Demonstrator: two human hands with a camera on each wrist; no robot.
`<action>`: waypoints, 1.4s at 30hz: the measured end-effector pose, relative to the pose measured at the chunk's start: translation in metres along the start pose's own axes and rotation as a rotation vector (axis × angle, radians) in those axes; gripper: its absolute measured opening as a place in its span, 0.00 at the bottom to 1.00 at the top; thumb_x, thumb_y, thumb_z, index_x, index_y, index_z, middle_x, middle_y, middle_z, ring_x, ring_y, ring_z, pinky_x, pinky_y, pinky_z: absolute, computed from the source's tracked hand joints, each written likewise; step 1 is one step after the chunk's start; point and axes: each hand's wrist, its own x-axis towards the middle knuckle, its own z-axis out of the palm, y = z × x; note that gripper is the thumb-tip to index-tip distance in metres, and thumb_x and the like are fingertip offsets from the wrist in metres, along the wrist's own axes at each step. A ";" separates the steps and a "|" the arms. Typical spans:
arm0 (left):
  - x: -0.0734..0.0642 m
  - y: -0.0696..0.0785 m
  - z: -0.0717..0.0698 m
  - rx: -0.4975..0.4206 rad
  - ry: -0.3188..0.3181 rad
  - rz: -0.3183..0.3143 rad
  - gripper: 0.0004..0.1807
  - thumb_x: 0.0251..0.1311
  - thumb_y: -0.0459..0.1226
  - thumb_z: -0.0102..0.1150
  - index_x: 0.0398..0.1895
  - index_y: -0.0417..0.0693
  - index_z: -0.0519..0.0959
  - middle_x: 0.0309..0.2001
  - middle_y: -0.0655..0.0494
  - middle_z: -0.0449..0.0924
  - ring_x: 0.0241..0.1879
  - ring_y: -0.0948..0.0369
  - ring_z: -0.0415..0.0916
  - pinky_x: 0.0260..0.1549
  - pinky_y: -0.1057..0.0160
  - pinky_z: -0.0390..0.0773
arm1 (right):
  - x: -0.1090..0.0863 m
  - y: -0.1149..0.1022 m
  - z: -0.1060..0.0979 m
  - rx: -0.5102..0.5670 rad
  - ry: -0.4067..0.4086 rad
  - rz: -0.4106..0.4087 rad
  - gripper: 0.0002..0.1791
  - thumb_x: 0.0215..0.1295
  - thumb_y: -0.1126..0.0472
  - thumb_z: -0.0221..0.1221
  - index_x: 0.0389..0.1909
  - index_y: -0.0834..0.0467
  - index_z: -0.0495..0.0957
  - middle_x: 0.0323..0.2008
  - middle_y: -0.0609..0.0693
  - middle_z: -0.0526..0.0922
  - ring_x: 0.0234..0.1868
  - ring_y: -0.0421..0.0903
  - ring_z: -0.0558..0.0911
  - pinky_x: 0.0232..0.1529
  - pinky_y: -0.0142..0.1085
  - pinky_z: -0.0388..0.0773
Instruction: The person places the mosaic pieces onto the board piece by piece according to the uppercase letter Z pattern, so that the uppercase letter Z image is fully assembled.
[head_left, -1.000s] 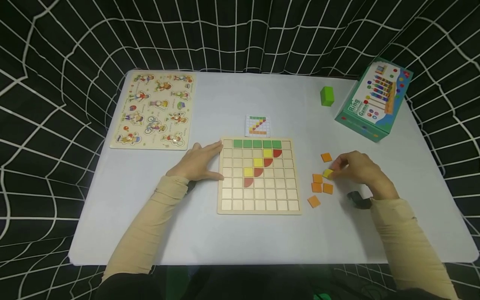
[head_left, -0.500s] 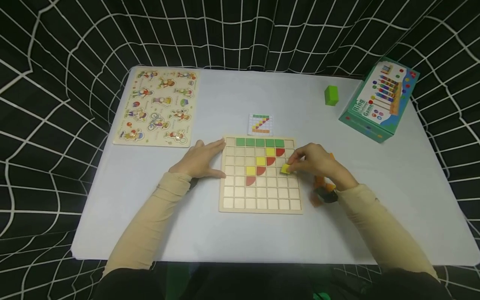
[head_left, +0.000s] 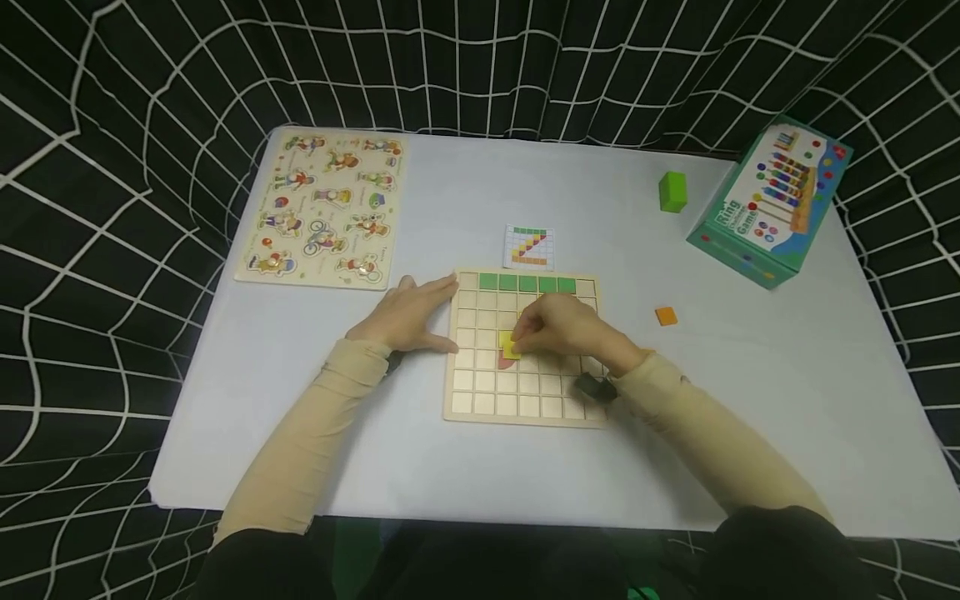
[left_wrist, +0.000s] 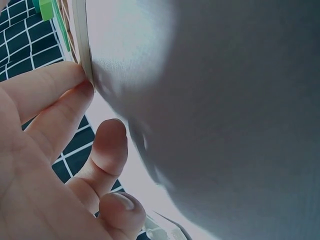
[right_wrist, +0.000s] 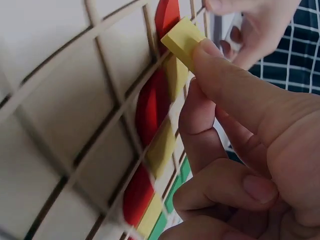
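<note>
A wooden grid board (head_left: 485,405) lies on the white table, with a row of green square tiles (head_left: 528,284) along its far side. My left hand (head_left: 401,317) rests at the board's left edge, its fingertips touching the rim in the left wrist view. Over the board, my right hand (head_left: 566,323) pinches a yellow square tile (right_wrist: 184,40) between thumb and finger. That tile is tilted, just above a red quarter-round tile (head_left: 506,363). In the right wrist view, red and yellow tiles run diagonally across the cells; my right hand covers most of them in the head view.
A small pattern card (head_left: 529,248) lies beyond the board. One orange square tile (head_left: 666,316) sits to the right. Farther off stand a green block (head_left: 672,192) and a Ring Game box (head_left: 772,200). A picture puzzle board (head_left: 322,208) lies at the back left.
My right hand has carried the yellow tile leftward from among the orange tiles to the board's diagonal. The right forearm now covers most orange tiles. My left hand has stayed at the board's edge.
</note>
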 end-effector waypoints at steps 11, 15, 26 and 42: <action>0.002 -0.001 0.000 -0.014 -0.009 -0.015 0.57 0.52 0.57 0.75 0.82 0.50 0.58 0.84 0.58 0.52 0.45 0.53 0.63 0.45 0.58 0.67 | 0.016 -0.022 0.011 0.028 -0.077 -0.001 0.04 0.61 0.57 0.72 0.34 0.53 0.91 0.25 0.44 0.91 0.37 0.38 0.83 0.45 0.33 0.75; 0.002 -0.002 0.000 -0.020 -0.006 -0.012 0.57 0.52 0.57 0.76 0.82 0.50 0.58 0.84 0.58 0.52 0.44 0.53 0.62 0.44 0.59 0.65 | 0.018 -0.026 0.013 0.003 -0.082 0.024 0.04 0.61 0.55 0.72 0.33 0.51 0.91 0.23 0.43 0.91 0.37 0.37 0.85 0.44 0.33 0.76; 0.002 -0.002 0.000 -0.009 -0.006 -0.011 0.57 0.52 0.57 0.76 0.82 0.51 0.58 0.84 0.58 0.52 0.44 0.53 0.62 0.44 0.58 0.66 | 0.019 -0.036 0.021 -0.105 -0.035 0.057 0.02 0.57 0.55 0.74 0.29 0.47 0.92 0.19 0.39 0.88 0.33 0.38 0.82 0.27 0.30 0.71; 0.002 -0.001 0.001 -0.006 0.001 -0.003 0.57 0.51 0.57 0.76 0.81 0.49 0.58 0.84 0.56 0.52 0.43 0.53 0.62 0.41 0.60 0.65 | -0.009 -0.001 -0.005 0.015 0.078 0.124 0.08 0.52 0.50 0.78 0.33 0.44 0.93 0.32 0.41 0.92 0.38 0.41 0.80 0.36 0.33 0.71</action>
